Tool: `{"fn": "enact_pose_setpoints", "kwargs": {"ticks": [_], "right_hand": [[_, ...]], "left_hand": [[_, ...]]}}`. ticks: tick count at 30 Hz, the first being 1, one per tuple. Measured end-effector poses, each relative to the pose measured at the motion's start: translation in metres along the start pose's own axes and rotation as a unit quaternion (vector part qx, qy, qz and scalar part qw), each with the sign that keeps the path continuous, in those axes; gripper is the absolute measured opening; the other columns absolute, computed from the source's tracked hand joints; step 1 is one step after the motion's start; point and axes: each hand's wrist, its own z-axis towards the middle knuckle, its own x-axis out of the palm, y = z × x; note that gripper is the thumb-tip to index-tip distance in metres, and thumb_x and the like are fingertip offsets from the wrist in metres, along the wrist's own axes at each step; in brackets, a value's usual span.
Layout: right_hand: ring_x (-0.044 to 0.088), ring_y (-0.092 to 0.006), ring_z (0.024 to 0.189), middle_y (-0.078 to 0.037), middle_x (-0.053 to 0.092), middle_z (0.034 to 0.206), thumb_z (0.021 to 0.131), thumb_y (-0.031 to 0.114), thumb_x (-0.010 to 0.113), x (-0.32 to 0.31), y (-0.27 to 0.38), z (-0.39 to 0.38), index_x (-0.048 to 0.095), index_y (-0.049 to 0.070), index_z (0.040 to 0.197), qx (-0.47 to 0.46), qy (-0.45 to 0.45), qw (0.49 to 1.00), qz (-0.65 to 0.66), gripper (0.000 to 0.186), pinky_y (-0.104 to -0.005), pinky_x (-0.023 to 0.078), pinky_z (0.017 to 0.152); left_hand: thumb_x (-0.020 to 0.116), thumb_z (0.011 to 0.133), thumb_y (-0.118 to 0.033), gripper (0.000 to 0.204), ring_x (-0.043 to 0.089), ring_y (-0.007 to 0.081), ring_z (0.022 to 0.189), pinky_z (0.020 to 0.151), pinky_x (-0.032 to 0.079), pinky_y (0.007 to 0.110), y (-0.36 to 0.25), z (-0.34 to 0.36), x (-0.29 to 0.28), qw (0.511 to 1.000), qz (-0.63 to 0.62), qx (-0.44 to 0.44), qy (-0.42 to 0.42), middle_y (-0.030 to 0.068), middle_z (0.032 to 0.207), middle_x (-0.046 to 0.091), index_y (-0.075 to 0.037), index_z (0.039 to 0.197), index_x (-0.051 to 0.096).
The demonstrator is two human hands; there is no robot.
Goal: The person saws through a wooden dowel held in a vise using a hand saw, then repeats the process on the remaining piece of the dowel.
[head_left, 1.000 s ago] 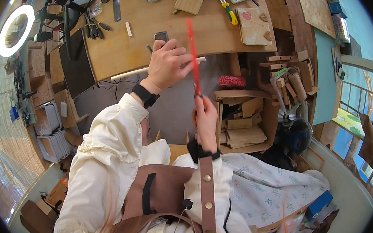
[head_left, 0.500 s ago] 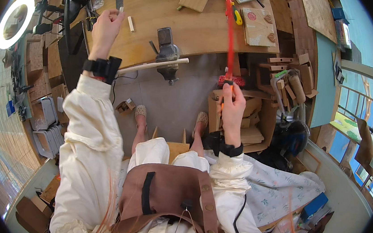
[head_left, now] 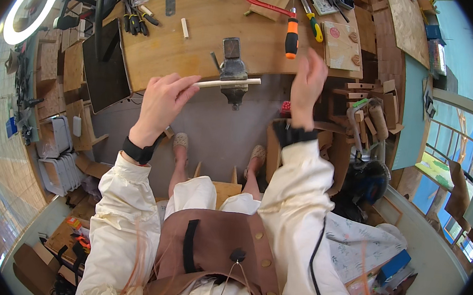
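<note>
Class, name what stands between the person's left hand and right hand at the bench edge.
In the head view, a small dark vise stands between the left hand and right hand, under the pale wooden stick the left hand holds.

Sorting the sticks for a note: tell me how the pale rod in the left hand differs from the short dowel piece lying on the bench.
The rod is long and thin; the dowel piece is short and stubby. The rod runs nearly level at the bench edge, pinched by the left hand and meeting the small vise; the dowel piece lies loose and untouched on the benchtop. Both are pale and round.

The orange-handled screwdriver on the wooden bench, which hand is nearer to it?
Right. The right hand is raised just below the orange-handled screwdriver; the left hand is farther left, holding a pale wooden dowel.
</note>
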Motion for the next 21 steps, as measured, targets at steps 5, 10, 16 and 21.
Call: {"fn": "enact_pose_setpoints", "kwargs": {"ticks": [5, 10, 16, 21], "right_hand": [[0.054, -0.0211, 0.104, -0.011, 0.058, 0.107, 0.102, 0.022, 0.047, -0.005, 0.026, -0.134, 0.055, 0.0, 0.112, 0.191, 0.171, 0.951, 0.173, 0.025, -0.0327, 0.042, 0.094], [0.05, -0.0255, 0.118, -0.014, 0.057, 0.119, 0.095, 0.034, 0.059, 0.028, 0.059, -0.132, 0.053, 0.0, 0.124, 0.187, 0.218, 0.918, 0.273, 0.045, -0.0328, 0.038, 0.1], [0.067, -0.0361, 0.075, -0.013, 0.068, 0.074, 0.086, 0.038, 0.065, 0.008, 0.055, -0.078, 0.064, 0.008, 0.092, -0.027, 0.399, 0.887, -0.23, 0.031, -0.0447, 0.053, 0.065], [0.068, -0.032, 0.066, -0.014, 0.067, 0.073, 0.081, 0.019, 0.073, -0.026, 0.078, -0.047, 0.06, 0.001, 0.088, -0.025, 0.407, 0.898, -0.165, 0.023, -0.0399, 0.053, 0.059]], "left_hand": [[0.065, 0.088, -0.026, 0.017, 0.055, 0.027, 0.065, 0.061, 0.041, 0.037, -0.003, -0.001, 0.009, 0.996, -0.075, -0.043, -0.025, 0.0078, 0.068, 0.056, -0.013, 0.097, 0.073], [0.066, 0.088, -0.026, 0.018, 0.054, 0.0268, 0.065, 0.062, 0.04, 0.037, -0.001, 0.001, 0.013, 0.996, -0.078, -0.037, -0.03, 0.0073, 0.067, 0.055, -0.013, 0.098, 0.073], [0.065, 0.089, -0.026, 0.018, 0.052, 0.0257, 0.064, 0.063, 0.039, 0.037, -0.003, 0.001, 0.011, 0.997, -0.061, -0.029, -0.044, 0.0067, 0.067, 0.054, -0.012, 0.098, 0.073], [0.066, 0.089, -0.025, 0.018, 0.052, 0.0255, 0.063, 0.063, 0.04, 0.038, 0.001, 0.003, 0.019, 0.996, -0.079, -0.032, -0.035, 0.0063, 0.065, 0.052, -0.013, 0.099, 0.073]]}}
